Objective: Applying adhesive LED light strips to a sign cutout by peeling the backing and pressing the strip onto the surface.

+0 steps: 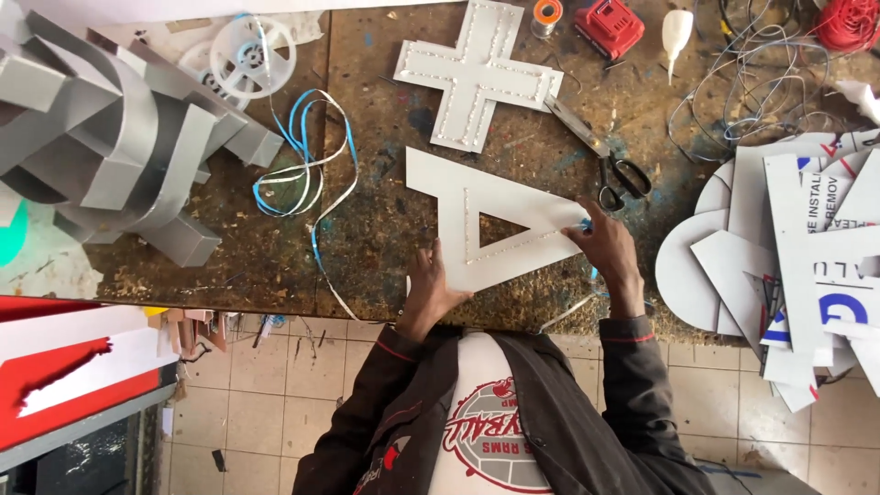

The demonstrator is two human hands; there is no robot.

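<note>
A flat white letter-shaped panel [454,197] with rows of small dots along its strokes lies on the worn wooden bench [376,229]. My left hand [429,289] presses on the panel's near end. My right hand [600,246] rests on the panel's right tip, fingers pinched around something small and blue. A white cross-shaped panel [477,73] with the same dotted rows lies just beyond. Scissors [605,156] lie between the cross and my right hand.
Grey metal channel shapes [110,137] fill the left. A white reel [249,55] and loose blue-white strip [307,165] lie beside them. Cut white sheets [797,238] pile up at right, with tangled wire [770,82], a red battery block [610,26] and a solder spool [547,14] beyond.
</note>
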